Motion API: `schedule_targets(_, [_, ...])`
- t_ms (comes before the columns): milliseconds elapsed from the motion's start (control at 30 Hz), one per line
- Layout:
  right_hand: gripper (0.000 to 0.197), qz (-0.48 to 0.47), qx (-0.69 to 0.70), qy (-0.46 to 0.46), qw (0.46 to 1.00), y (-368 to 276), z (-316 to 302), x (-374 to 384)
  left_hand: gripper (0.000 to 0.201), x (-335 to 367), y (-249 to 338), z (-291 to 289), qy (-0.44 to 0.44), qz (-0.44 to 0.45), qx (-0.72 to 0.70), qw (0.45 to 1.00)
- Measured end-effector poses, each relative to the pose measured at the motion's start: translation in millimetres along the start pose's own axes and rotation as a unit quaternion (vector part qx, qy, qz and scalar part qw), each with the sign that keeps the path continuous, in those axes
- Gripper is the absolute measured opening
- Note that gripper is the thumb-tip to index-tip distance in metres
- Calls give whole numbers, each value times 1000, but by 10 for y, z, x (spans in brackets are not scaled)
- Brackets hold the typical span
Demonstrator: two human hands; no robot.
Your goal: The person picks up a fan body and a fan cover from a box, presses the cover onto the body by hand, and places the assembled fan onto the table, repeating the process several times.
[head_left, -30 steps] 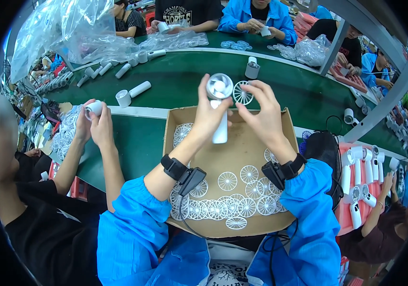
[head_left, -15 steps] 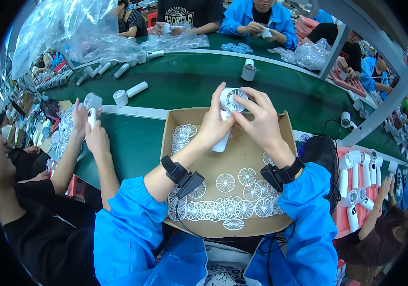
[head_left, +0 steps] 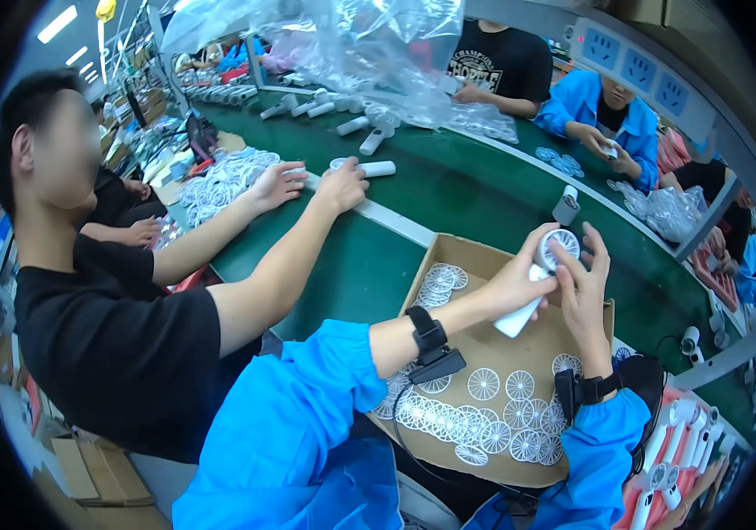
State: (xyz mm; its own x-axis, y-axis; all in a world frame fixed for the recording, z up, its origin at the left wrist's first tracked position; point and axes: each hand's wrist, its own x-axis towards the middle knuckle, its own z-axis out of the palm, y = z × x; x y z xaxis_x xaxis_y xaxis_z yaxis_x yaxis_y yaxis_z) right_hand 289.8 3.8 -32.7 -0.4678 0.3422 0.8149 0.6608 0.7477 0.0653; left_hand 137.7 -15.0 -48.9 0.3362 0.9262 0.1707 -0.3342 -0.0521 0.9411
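A white handheld fan (head_left: 520, 316) with a round spoked grille is held up over a shallow cardboard box (head_left: 462, 353). My left hand (head_left: 519, 284) wraps around it just below the head. The fingers of my right hand (head_left: 583, 296) press at the grille's edge, with some fingers raised and apart. Inside the box lie many loose white spoked grille discs (head_left: 483, 384), mostly overlapping along the near side, with a stack (head_left: 442, 281) in the far left corner.
A co-worker's hand (head_left: 343, 184) touches a white fan part (head_left: 378, 169) at left on the green conveyor (head_left: 449, 190). Another fan piece (head_left: 565, 205) stands beyond the box. Pink trays (head_left: 674, 442) of fans sit at right. Plastic bags (head_left: 378, 53) hang at the far side.
The view has swung left, so the box and my hands appear further right. The co-worker at left has reached to the conveyor. My hands still hold the fan.
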Motion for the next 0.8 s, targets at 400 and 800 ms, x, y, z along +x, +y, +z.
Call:
schedule_targets(400, [46,402,624,-11,670,-90,21,59,60,28,83,-104,-45,46,37,997])
schedule_targets(800, [31,427,613,-7,664,42,319,-182,55,119,-27,-36,45,-89,98,990])
